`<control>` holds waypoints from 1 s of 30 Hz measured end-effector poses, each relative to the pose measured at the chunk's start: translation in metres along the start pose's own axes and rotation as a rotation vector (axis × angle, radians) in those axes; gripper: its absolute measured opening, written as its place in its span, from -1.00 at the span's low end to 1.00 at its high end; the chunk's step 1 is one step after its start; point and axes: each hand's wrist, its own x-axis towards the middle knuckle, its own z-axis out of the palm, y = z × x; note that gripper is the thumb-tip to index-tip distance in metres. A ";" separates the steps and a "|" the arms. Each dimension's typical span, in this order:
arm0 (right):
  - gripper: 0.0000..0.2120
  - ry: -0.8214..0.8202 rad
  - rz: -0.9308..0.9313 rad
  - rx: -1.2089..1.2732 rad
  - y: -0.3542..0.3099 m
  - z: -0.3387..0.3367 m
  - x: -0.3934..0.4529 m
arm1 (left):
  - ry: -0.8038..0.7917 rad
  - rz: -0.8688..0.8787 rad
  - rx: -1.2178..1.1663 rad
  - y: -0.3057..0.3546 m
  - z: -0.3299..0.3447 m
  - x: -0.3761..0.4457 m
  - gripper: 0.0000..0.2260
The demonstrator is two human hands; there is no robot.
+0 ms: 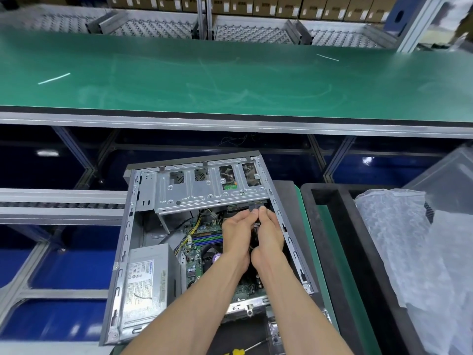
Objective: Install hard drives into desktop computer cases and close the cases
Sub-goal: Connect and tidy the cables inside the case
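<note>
An open desktop computer case point(133, 226) lies on its side below me, its side panel off. A silver drive cage point(204, 190) spans its far end, and a hard drive's green board point(230, 187) shows through a cage opening. Both hands reach into the case just under the cage's right end. My left hand point(236, 231) and my right hand point(268, 231) meet fingertip to fingertip and pinch a black cable connector point(254, 208) at the drive's rear edge. The motherboard point(197, 252) and a grey power supply point(146, 280) fill the rest of the case.
A long green workbench point(230, 80) stretches beyond the case. A black foam tray point(330, 239) with bubble-wrapped items point(409, 252) stands at the right. A yellow-handled screwdriver point(240, 351) lies at the bottom edge. A roller conveyor rail point(61, 204) runs at the left.
</note>
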 end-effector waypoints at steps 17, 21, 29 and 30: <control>-0.76 -0.072 0.009 -0.402 -0.008 -0.010 0.003 | -0.158 -0.065 0.575 0.007 -0.019 -0.010 -0.76; -0.83 -0.121 0.023 -0.542 -0.011 -0.012 0.003 | -0.245 -0.095 0.830 0.015 -0.024 -0.022 -0.78; -0.80 -0.218 -0.042 -0.782 -0.014 -0.027 -0.005 | -0.391 -0.023 1.079 0.018 -0.035 -0.030 -0.71; -0.79 -0.220 -0.040 -0.785 -0.015 -0.028 -0.006 | -0.349 0.011 1.091 0.018 -0.038 -0.029 -0.83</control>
